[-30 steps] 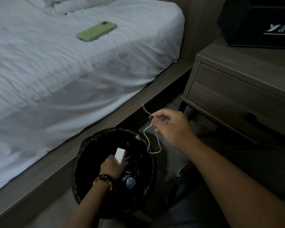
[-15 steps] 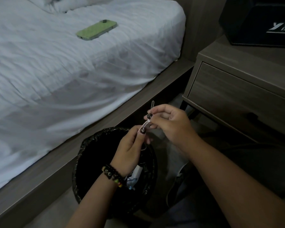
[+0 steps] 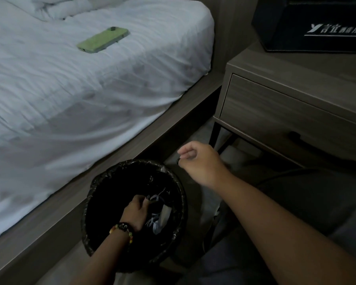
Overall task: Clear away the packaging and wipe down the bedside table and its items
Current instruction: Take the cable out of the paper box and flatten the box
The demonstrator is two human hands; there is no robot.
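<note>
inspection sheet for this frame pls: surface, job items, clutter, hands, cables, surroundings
Surface: wooden bedside table, drawer closed, bearing a black box with white hotel lettering.
Job's things: round bin with black liner on the floor, white packaging scraps inside.
Clutter: green phone lying on the white bed sheet.
Hands: left hand inside the bin, at the scraps; right hand above the floor beside the bin, fingers loosely curled, contents unclear.
Cables: nothing seen.
Surroundings: wooden bed frame.

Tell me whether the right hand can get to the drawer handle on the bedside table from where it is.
Probably yes: the right hand hangs beside the bedside table, and nothing lies between it and the dark drawer handle.
</note>
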